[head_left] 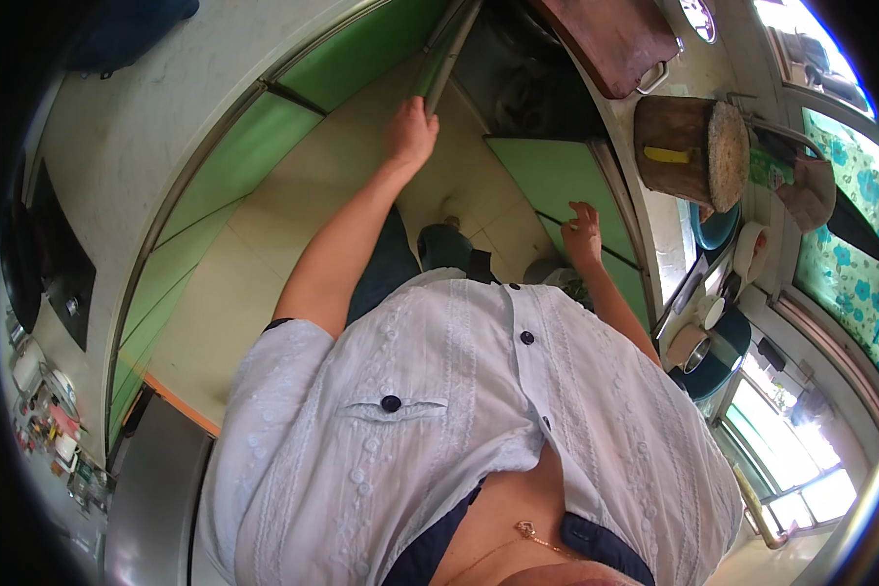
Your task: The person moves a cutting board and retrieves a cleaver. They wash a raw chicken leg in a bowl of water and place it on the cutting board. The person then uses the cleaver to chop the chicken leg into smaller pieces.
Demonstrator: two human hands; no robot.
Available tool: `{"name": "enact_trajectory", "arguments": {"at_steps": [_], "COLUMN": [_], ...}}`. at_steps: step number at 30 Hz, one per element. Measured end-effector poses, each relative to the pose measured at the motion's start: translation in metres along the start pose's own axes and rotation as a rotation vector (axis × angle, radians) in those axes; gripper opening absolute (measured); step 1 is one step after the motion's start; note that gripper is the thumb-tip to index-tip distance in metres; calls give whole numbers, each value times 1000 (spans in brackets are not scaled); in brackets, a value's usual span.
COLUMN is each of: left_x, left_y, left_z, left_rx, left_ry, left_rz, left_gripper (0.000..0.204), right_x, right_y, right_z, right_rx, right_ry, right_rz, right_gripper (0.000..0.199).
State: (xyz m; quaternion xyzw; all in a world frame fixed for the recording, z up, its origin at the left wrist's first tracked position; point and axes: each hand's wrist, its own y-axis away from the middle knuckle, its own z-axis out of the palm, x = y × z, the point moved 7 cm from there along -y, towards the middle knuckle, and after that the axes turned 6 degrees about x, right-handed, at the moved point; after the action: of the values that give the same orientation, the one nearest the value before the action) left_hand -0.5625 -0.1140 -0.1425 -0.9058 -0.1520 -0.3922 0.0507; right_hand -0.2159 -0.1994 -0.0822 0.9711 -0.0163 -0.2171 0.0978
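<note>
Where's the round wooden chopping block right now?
Head view, upper right: the chopping block sits on the counter above the green cabinet door, beyond the right hand.

The left hand (409, 132) grips the edge of a green cabinet door (376, 44) framed in dull grey metal. Just beside the right hand (582, 234) is another green door (557, 176). Between the hands the floor (459, 186) is pale cream tile. Below both hands hangs a pale blue shirt (439, 410) with fine raised stripes and dark navy buttons. Beyond the right hand, on the off-white bench (666, 220), a brown wooden block (689, 146) carries a yellow mark, and further off a curtain (845, 186) shows teal flowers on green. Above that hand lies a reddish-brown board (610, 39).
</note>
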Motion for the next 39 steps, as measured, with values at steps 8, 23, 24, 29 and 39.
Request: {"name": "enact_trajectory", "arguments": {"at_steps": [8,23,24,29,39], "left_x": [57,-42,-97,-241,-213], "left_y": [34,240,272,532,946], "left_z": [83,87,58,-113,-13], "left_rx": [-153,-519,-277,865,966], "left_ry": [56,316,354,480,631], "left_rz": [-185,-253,-481,-1271,-1701], "left_gripper": [39,34,35,29,21], "right_x": [44,87,66,-44,-219], "right_y": [25,-8,-13,-8,136], "right_z": [20,79,85,125,264], "right_rx": [-166,-639,-674,-755,-1047], "right_ry": [47,298,330,435,176], "right_rz": [-204,-548,-593,-797,-657], "right_gripper": [38,31,30,27,22]}}
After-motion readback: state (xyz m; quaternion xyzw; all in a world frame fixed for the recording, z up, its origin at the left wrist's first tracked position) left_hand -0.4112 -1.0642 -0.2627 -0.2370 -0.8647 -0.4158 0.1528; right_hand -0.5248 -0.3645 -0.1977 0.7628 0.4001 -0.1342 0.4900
